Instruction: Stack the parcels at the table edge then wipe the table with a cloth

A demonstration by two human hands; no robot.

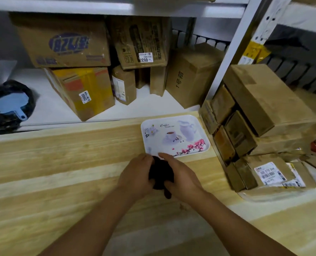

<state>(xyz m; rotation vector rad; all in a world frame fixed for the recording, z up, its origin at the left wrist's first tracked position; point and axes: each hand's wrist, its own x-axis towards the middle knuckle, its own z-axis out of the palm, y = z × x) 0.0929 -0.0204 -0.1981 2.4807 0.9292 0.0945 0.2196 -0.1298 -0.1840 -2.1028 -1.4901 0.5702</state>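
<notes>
Both the left hand and right hand grip the bunched black cloth between them; better to spread it flat under one palm before wiping the table below.

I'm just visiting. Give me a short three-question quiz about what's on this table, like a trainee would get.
1. True or false: both hands hold the dark cloth.
2. On which side of the table are the parcels stacked: the person's left or right?
3. What lies just beyond the hands: A) a printed tray, B) a bucket, C) a laptop?

Key: 1 true: left hand and right hand grip it. 2 right. 3 A.
</notes>
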